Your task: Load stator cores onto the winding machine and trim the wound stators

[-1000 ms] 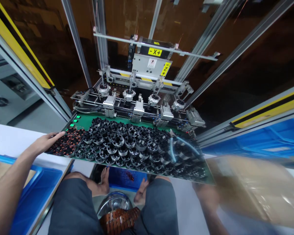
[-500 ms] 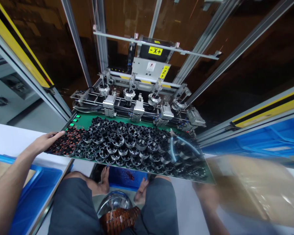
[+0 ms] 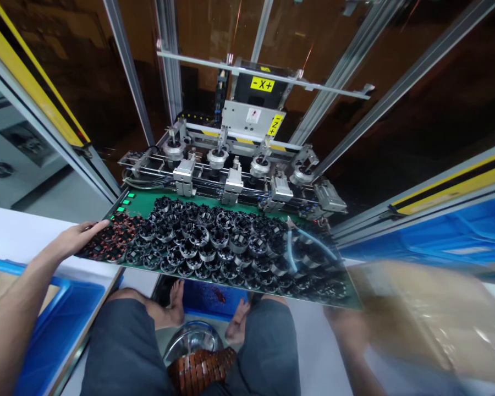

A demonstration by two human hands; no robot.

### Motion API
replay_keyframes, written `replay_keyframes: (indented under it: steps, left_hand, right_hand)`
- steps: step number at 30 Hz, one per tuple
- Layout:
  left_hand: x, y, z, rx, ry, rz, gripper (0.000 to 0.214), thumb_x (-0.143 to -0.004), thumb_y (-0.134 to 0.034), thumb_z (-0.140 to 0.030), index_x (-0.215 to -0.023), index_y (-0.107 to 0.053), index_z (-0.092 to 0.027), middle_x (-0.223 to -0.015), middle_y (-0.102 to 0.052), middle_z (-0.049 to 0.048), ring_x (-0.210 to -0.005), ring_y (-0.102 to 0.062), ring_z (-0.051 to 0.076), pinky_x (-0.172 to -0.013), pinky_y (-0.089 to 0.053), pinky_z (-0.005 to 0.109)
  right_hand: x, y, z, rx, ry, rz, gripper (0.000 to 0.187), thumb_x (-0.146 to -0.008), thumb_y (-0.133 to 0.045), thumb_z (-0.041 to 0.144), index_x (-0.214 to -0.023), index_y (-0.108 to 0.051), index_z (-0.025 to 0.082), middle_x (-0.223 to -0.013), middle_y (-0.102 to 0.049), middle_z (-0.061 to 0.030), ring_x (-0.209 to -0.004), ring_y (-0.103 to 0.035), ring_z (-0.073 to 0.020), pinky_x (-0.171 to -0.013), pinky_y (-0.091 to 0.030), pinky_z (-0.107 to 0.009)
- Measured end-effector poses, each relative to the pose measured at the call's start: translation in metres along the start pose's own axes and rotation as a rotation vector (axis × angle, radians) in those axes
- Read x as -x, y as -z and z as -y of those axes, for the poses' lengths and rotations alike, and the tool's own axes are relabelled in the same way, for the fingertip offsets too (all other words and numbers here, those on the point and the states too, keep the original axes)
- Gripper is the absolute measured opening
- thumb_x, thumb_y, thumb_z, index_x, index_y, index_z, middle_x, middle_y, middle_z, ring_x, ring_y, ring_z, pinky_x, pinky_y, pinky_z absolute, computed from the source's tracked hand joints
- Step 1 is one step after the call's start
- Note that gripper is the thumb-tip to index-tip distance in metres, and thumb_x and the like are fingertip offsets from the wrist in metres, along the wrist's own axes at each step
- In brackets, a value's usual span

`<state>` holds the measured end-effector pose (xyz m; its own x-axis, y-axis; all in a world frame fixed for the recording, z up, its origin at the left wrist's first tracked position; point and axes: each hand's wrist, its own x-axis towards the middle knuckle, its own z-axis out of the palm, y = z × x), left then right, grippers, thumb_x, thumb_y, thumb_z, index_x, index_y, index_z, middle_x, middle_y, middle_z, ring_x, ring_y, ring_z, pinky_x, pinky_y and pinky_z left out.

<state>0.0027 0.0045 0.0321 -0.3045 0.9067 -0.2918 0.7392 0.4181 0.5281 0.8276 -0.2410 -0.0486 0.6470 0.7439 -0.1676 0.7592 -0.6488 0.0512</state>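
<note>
Moved since the earlier frames: grey plate (image 3: 251, 116) on the machine behind, the one with the yellow Z label, sits a little lower under its X label. Both hands and the tray are where they were.

Left hand (image 3: 80, 237): open, palm down, fingers stretched flat over the left edge of the green tray (image 3: 142, 201). Fingertips lie on the copper-wound rings (image 3: 115, 242) packed into that left end.

Right hand (image 3: 346, 325): badly blurred, at the tray's front right corner and apparently just beneath it. Cannot tell whether it grips or only supports.

Tray position: level in front of the person, above the knees, its far edge close up to the machine. Nearly all of its surface is crowded with black rings (image 3: 219, 237) standing side by side in rows; only a bare green strip shows at the far left corner.

Four round heads (image 3: 217, 157) stand in a row on the machine just beyond the tray's far edge.

Surroundings: white worktop (image 3: 16, 236) on the left, with a blue bin (image 3: 66, 322) at its near edge. Blurred brown box (image 3: 429, 319) on the right. On the floor between the bare feet, a steel bowl (image 3: 192, 338), and a blue crate (image 3: 212, 300) just beyond it.
</note>
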Motion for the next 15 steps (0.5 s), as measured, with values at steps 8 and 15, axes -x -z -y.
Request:
replay_keyframes:
  steps: [8, 15]
  left_hand:
    - [-0.002, -0.002, 0.005, 0.022, 0.001, 0.0, 0.094, -0.078, -0.054, -0.097, -0.123, -0.086, -0.021, -0.125, -0.084, 0.019, -0.127, -0.076, 0.047, -0.116, -0.054, 0.059]
    - [-0.008, -0.001, 0.014, -0.042, -0.046, 0.035, 0.099, -0.082, -0.047, -0.1, -0.132, -0.083, -0.023, -0.13, -0.083, 0.0182, -0.127, -0.077, 0.044, -0.116, -0.055, 0.054]
  right_hand:
    - [0.004, 0.002, 0.002, 0.0, 0.015, -0.028, 0.048, -0.103, -0.056, 0.049, -0.113, -0.086, 0.013, -0.095, -0.081, -0.0208, -0.093, -0.079, -0.0332, -0.081, -0.056, -0.037]
    - [0.004, 0.003, 0.004, 0.024, 0.035, -0.033, 0.051, -0.105, -0.051, 0.049, -0.113, -0.084, 0.011, -0.094, -0.08, -0.0205, -0.093, -0.078, -0.0329, -0.078, -0.056, -0.036]
